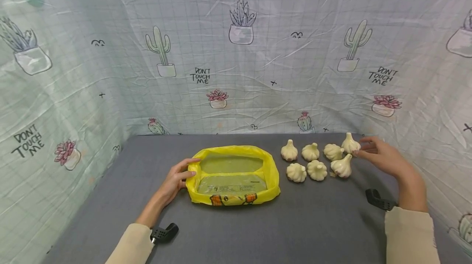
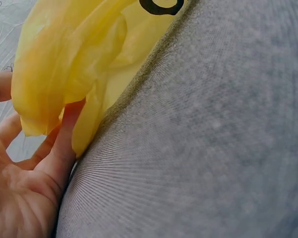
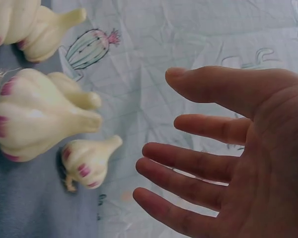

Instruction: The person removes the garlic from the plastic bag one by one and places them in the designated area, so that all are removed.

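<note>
A yellow plastic bag [image 1: 273, 176] with its mouth spread wide lies on the grey table, dark and orange print along its front. My left hand [image 1: 172, 181] holds the bag's left side, fingers over the rim; in the left wrist view the thumb [image 2: 59, 146] goes partly under a yellow fold. To the right are several white garlic bulbs [image 1: 289, 151], with purple-pink patches in the right wrist view. My right hand [image 1: 389, 158] is beside the far right bulb [image 1: 349, 145]. In the right wrist view its fingers [image 3: 186, 161] are extended and apart from the bulbs [image 3: 39, 116].
Fabric printed with cacti and words hangs behind and on both sides of the grey table [image 1: 295, 227]. Black wrist devices [image 1: 164, 233] sit on both forearms.
</note>
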`<move>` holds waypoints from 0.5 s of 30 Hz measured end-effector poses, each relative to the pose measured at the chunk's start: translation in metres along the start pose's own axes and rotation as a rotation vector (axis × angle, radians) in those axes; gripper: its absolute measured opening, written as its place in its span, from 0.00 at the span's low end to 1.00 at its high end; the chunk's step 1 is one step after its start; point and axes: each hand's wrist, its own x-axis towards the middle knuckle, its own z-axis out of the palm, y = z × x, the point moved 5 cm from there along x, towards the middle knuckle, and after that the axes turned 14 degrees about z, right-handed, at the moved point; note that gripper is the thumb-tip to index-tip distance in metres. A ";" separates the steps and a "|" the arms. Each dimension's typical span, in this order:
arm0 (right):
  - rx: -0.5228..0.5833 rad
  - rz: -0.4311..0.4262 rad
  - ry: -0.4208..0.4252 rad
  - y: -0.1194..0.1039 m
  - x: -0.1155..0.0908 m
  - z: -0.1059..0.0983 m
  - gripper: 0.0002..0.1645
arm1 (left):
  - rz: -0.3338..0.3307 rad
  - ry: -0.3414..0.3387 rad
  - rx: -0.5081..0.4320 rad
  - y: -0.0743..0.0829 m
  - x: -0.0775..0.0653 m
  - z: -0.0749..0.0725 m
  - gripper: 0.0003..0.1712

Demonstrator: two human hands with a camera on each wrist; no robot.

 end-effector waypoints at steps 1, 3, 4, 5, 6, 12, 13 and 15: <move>-0.005 0.004 -0.001 -0.002 -0.001 -0.001 0.47 | 0.002 -0.003 0.001 0.001 0.000 -0.001 0.32; -0.017 0.009 0.000 -0.005 -0.003 -0.003 0.47 | 0.005 -0.009 0.015 0.002 -0.001 -0.002 0.31; -0.024 0.012 0.001 -0.006 -0.003 -0.003 0.47 | 0.005 -0.012 0.021 0.003 -0.001 -0.003 0.31; -0.030 0.016 0.000 -0.007 -0.003 -0.004 0.48 | 0.005 -0.015 0.028 0.004 -0.002 -0.003 0.31; -0.034 0.017 -0.001 -0.009 -0.004 -0.005 0.48 | 0.004 -0.018 0.032 0.004 -0.003 -0.004 0.31; -0.050 -0.003 0.013 -0.017 -0.006 -0.006 0.46 | -0.003 0.024 0.090 0.009 -0.003 -0.013 0.29; -0.052 -0.010 0.018 -0.018 -0.007 -0.006 0.46 | -0.003 0.043 0.104 0.011 -0.003 -0.016 0.28; -0.049 -0.023 0.027 -0.020 -0.008 -0.006 0.45 | 0.000 0.069 0.122 0.013 -0.004 -0.021 0.28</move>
